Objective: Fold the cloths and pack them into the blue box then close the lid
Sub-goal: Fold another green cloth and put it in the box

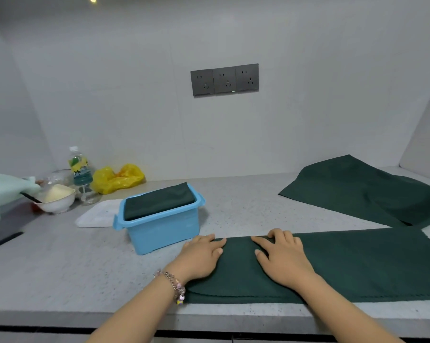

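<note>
A dark green cloth [357,266] lies folded into a long strip along the counter's front edge. My left hand [201,256] rests flat on its left end, fingers straight. My right hand [283,256] presses on the cloth just to the right, fingers spread, fingertips at the far edge. The blue box [159,229] stands open just left of the cloth, holding a folded dark green cloth [159,201] that rises to its rim. A white lid [97,214] lies flat behind the box on its left. More dark green cloth [362,189] lies spread at the back right.
At the back left stand a white bowl [57,199] of pale grains, a drink bottle [80,167], a glass [90,194] and a yellow plastic bag [117,178]. A pale green cloth [3,191] hangs at the left edge. Grey wall sockets [224,79] sit above the counter.
</note>
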`<state>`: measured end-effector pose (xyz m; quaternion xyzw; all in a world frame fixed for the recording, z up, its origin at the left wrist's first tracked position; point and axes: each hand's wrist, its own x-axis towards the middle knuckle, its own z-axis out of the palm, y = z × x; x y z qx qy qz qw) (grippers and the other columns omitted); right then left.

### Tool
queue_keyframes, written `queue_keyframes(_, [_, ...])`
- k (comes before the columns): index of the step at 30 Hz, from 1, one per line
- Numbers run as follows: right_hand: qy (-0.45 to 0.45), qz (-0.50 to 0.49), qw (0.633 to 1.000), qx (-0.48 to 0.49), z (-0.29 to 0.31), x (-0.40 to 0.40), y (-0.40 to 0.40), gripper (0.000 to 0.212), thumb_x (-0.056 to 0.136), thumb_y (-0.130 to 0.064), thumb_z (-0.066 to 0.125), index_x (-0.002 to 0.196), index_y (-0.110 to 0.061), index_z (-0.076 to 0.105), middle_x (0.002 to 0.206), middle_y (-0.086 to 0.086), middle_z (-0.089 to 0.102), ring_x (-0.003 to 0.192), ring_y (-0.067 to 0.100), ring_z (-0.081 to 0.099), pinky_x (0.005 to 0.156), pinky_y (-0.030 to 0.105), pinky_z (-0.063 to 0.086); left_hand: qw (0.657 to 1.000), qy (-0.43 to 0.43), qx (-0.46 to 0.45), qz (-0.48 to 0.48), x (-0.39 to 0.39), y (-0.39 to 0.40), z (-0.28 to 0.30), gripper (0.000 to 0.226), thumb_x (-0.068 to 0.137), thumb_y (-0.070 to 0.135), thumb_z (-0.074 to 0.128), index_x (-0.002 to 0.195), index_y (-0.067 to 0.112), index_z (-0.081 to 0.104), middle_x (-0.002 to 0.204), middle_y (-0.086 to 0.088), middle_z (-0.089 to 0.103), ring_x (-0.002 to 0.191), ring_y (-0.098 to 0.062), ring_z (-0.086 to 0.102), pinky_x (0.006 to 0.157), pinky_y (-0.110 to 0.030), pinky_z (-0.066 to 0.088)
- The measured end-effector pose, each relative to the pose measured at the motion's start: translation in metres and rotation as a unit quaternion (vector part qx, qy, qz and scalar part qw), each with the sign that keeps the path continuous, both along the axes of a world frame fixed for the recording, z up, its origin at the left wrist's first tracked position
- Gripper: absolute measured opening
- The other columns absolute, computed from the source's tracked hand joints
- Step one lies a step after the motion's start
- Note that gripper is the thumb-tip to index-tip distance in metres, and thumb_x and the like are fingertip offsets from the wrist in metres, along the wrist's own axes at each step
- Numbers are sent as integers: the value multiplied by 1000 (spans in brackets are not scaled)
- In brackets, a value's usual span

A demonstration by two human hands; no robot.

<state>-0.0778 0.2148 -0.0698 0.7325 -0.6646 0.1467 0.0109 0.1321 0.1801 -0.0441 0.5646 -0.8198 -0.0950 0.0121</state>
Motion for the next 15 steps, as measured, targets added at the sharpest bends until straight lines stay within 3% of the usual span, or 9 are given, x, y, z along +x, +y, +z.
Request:
queue_keyframes(4, [9, -8, 1000, 6, -1, -1, -1, 47, 96, -50, 22, 143, -43, 27, 131, -4, 32, 122, 16, 25, 102, 32, 17, 998, 6, -65, -10, -5, -9, 12, 38, 98, 22, 43, 133, 36, 50, 133, 4, 49, 120, -21, 39, 100, -29, 24])
queue_keyframes(9, [-5, -4, 999, 40, 0, -4, -5, 48, 95, -52, 23, 142, -46, 25, 133, -6, 29, 125, 15, 21, 101, 32, 15, 999, 6, -47, 21, -14, -17, 28, 38, 89, 24, 61, 123, 23, 46, 124, -2, 51, 110, -22, 52, 87, -30, 41])
queue_keyframes(12, [-18, 2, 996, 87, 7, -6, -6, 50, 93, -55, 27, 142, -48, 24, 135, -7, 27, 129, 14, 17, 104, 31, 11, 997, -44, -24, 53, -13, -18, 40, 40, 83, 33, 68, 116, 14, 55, 110, -3, 59, 99, -22, 57, 78, -29, 43])
queue_keyframes(15, [-47, 28, 984, 169, 22, -13, -5, 56, 90, -58, 37, 143, -49, 21, 141, -8, 22, 133, 16, 13, 108, 32, 10, 995, -26, 4, 91, -6, -19, 50, 38, 79, 36, 71, 102, 8, 61, 91, -3, 58, 83, -20, 54, 69, -26, 42])
